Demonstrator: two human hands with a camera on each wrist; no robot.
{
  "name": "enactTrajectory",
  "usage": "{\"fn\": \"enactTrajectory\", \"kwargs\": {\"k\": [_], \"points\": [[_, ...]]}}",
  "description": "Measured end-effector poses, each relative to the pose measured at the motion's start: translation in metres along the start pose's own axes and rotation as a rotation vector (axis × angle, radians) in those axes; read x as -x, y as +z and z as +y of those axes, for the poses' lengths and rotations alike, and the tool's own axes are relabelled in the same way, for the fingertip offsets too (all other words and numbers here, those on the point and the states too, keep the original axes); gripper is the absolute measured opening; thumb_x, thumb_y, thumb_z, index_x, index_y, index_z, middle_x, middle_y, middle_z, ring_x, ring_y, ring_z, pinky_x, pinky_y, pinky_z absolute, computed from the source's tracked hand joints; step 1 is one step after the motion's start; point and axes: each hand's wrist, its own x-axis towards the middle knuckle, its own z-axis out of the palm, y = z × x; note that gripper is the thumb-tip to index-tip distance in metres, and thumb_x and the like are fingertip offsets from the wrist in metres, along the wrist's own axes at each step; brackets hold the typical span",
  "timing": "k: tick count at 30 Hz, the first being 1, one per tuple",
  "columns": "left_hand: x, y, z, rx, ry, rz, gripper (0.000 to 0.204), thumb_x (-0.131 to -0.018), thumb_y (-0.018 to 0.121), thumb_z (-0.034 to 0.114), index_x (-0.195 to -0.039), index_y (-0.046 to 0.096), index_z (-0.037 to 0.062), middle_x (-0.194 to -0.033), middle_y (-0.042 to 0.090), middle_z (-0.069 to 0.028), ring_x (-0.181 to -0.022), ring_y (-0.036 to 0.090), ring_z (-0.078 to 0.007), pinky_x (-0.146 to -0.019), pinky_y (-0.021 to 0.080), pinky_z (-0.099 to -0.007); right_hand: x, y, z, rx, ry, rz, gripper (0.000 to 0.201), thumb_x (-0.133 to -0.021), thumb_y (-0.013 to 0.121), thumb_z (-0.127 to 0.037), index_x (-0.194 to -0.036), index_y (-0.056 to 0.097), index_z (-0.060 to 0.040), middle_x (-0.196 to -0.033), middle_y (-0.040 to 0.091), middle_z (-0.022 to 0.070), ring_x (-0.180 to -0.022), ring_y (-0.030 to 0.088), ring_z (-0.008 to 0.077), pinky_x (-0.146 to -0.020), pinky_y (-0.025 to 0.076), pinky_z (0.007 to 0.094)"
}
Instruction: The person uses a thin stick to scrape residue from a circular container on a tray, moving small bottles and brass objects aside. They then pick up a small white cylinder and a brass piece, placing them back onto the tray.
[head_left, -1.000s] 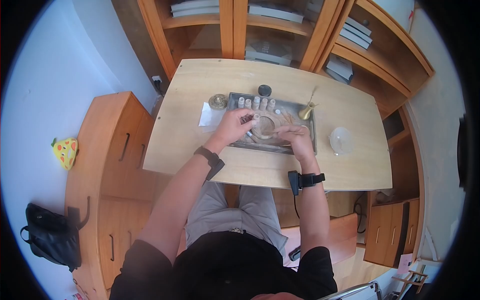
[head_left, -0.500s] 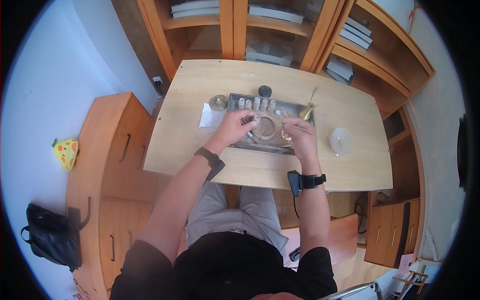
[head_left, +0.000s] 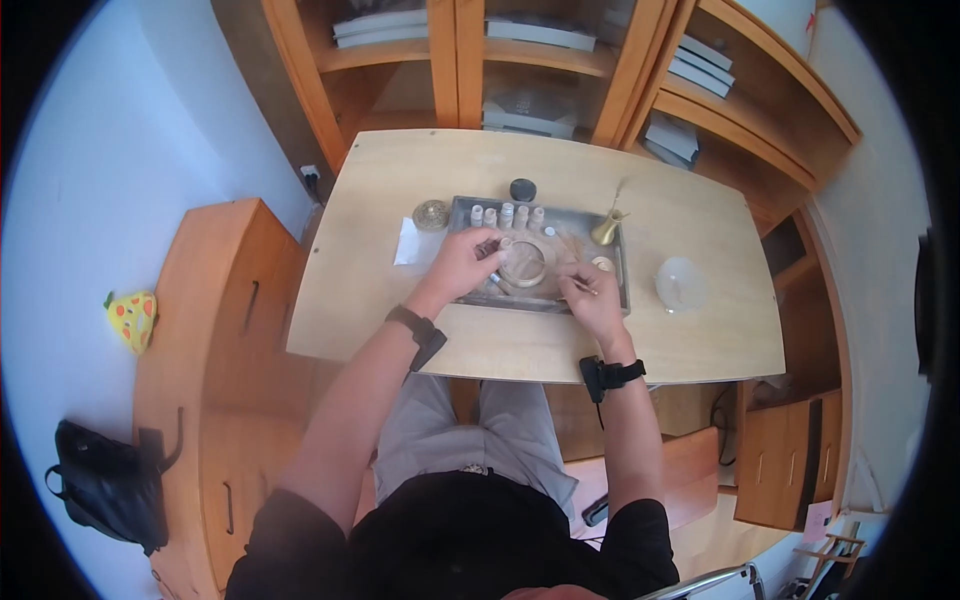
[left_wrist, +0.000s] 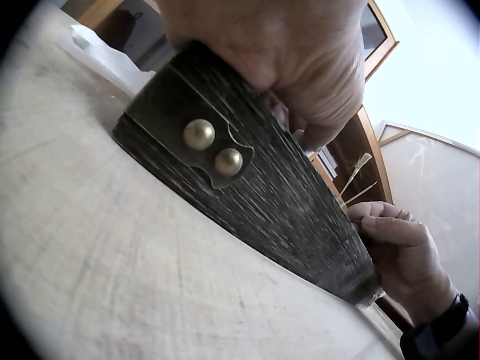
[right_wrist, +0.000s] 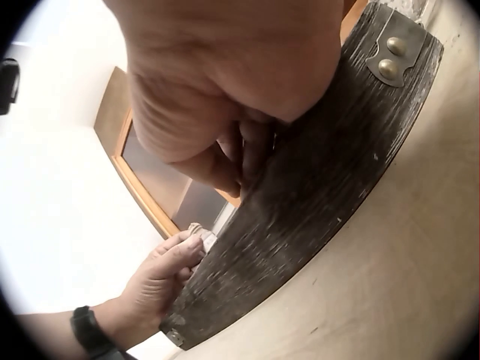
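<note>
The small bottle [head_left: 506, 243] is at the left side of the round ring [head_left: 522, 285], above the tray [head_left: 623, 258]. The left hand [head_left: 465, 262] holds this bottle between the thumb and the fingers, which are curled round it. The right wrist view shows the same grip from the other side, with a pale part of the bottle coming out above the fingertips.

On the other side of the ring is the right hand [head_left: 595, 298]. Its fingers are bent and they pinch a thin stick [head_left: 583, 288], of which one part is visible beside the fingers. I cannot tell from these views if the tip of the stick touches something.

The ring lies flat in the tray, between the two hands. Behind it, a row of five bottles [head_left: 507, 217] stands upright along the far side of the tray, and a little white cap [head_left: 549, 231] is near the right end of this row. The brass vase [head_left: 605, 230], with thin stems in it, is at the right end of the tray.

The tray rests on the wooden table [head_left: 380, 310]. In the left wrist view, its dark side wall has a metal plate with two round studs [left_wrist: 199, 135]. On the table, a black round object [head_left: 522, 189] is behind the tray. A patterned round container [head_left: 431, 215] and white paper [head_left: 411, 245] are to the left, and a clear bowl [head_left: 682, 285] is to the right, apart from the tray.
</note>
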Motion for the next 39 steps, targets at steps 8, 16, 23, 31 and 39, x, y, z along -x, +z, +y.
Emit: {"fn": "enactTrajectory", "kwargs": {"k": [8, 16, 23, 31, 39], "points": [[-0.001, 0.003, -0.002, -0.011, -0.022, -0.01, 0.02, -0.091, 0.078, 0.008, -0.109, 0.072, 0.0004, -0.089, 0.074, -0.0028, -0.075, 0.066, -0.0055, -0.068, 0.054, -0.0238, 0.002, 0.003, -0.01, 0.114, -0.068, 0.023, 0.018, -0.085, 0.069, -0.011, -0.098, 0.078, -0.0016, -0.092, 0.075, 0.0164, -0.083, 0.073, 0.0264, -0.075, 0.056, 0.0345], [-0.017, 0.005, -0.009, 0.06, -0.029, -0.051, 0.017, -0.093, 0.073, 0.003, -0.108, 0.07, -0.0019, -0.094, 0.074, -0.0048, -0.084, 0.069, -0.0097, -0.075, 0.056, -0.0257, 0.005, 0.0, -0.015, 0.06, -0.066, 0.039, 0.018, -0.085, 0.068, -0.012, -0.095, 0.077, -0.0009, -0.087, 0.074, 0.0192, -0.079, 0.073, 0.0294, -0.073, 0.055, 0.0374], [-0.066, 0.017, 0.038, -0.075, -0.007, -0.082, 0.017, -0.09, 0.074, 0.005, -0.105, 0.07, -0.002, -0.09, 0.074, -0.008, -0.085, 0.072, -0.0129, -0.076, 0.057, -0.0283, 0.005, -0.003, -0.017, 0.024, -0.081, 0.054, 0.016, -0.085, 0.068, -0.012, -0.092, 0.076, -0.0003, -0.084, 0.073, 0.021, -0.078, 0.073, 0.0337, -0.073, 0.056, 0.0397], [-0.114, 0.042, 0.052, -0.673, 0.349, -0.104, 0.021, -0.081, 0.08, 0.017, -0.095, 0.078, 0.0017, -0.1, 0.071, -0.0156, -0.089, 0.069, -0.0308, -0.084, 0.055, -0.0392, 0.006, -0.008, -0.016, 0.042, -0.15, 0.071, 0.017, -0.081, 0.067, -0.01, -0.091, 0.078, -0.0025, -0.082, 0.072, 0.0219, -0.078, 0.071, 0.038, -0.074, 0.056, 0.0419], [-0.123, 0.06, 0.025, -0.867, 0.264, -0.161, 0.025, -0.075, 0.082, 0.021, -0.095, 0.08, 0.0056, -0.104, 0.072, -0.0191, -0.098, 0.066, -0.0381, -0.091, 0.053, -0.0456, 0.007, -0.011, -0.018, 0.034, -0.141, 0.078, 0.018, -0.079, 0.067, -0.01, -0.091, 0.078, -0.0033, -0.081, 0.071, 0.0233, -0.078, 0.071, 0.0401, -0.074, 0.055, 0.0441]]}}
